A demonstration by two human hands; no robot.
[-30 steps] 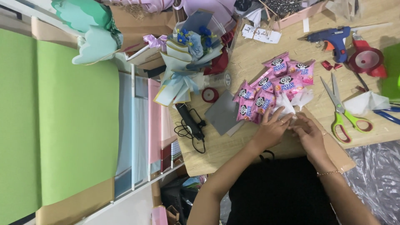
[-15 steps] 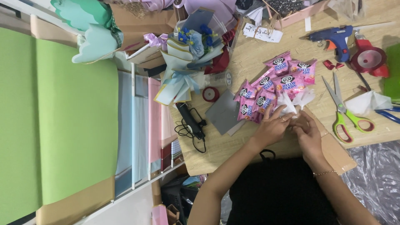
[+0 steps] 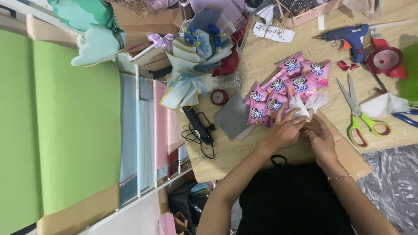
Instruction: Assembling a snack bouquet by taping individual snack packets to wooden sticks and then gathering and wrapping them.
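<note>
- Nearest, the left hand (image 3: 283,132) and right hand (image 3: 320,138) meet at the table's near edge, both with fingers curled and pinching the gathered base of a white tissue tuft (image 3: 308,104), which fans out just beyond the fingertips.
- The tuft looks light, soft and easily crushed or torn (a judgement from its thin, crinkled look); the pinched stem, where the hands already have it, seems the safest hold.
- Touching the tuft on its far left side lies a fan of pink snack packets (image 3: 283,89), about nine that I can count, some overlapping. They look light, slippery and puffy, best held by a sealed edge.
- Right of the hands, one pair of green-handled scissors (image 3: 359,117) lies on the wooden table (image 3: 226,152), open.
- Left, one grey card (image 3: 230,117) and one black corded tool (image 3: 198,126).
- Farther off: one blue glue gun (image 3: 348,37), one red ribbon roll (image 3: 385,60), one small red tape roll (image 3: 219,97), one blue-flower bouquet (image 3: 196,52).
</note>
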